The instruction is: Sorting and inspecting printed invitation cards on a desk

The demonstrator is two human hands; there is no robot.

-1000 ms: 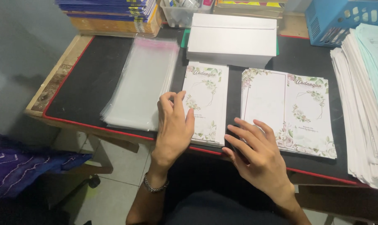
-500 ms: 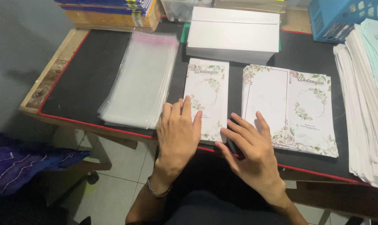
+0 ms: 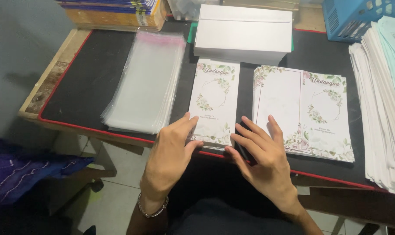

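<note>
A narrow pile of folded floral cards (image 3: 215,95) lies on the black mat (image 3: 84,82) near the table's front edge. My left hand (image 3: 171,152) rests flat at the pile's lower left corner, fingertips touching it. My right hand (image 3: 262,156) lies open with spread fingers between that pile and a wider stack of unfolded floral sheets (image 3: 304,109), its fingertips on the sheets' lower left corner. Neither hand grips anything.
A stack of clear plastic sleeves (image 3: 147,82) lies left of the cards. A white box (image 3: 243,32) sits behind them. Books (image 3: 114,11) stand at the back left, a blue basket (image 3: 367,15) at the back right, and a tall paper pile (image 3: 380,100) along the right edge.
Both hands have slid back toward the table's front edge. My left hand has come off the middle of the folded pile down to its lower corner.
</note>
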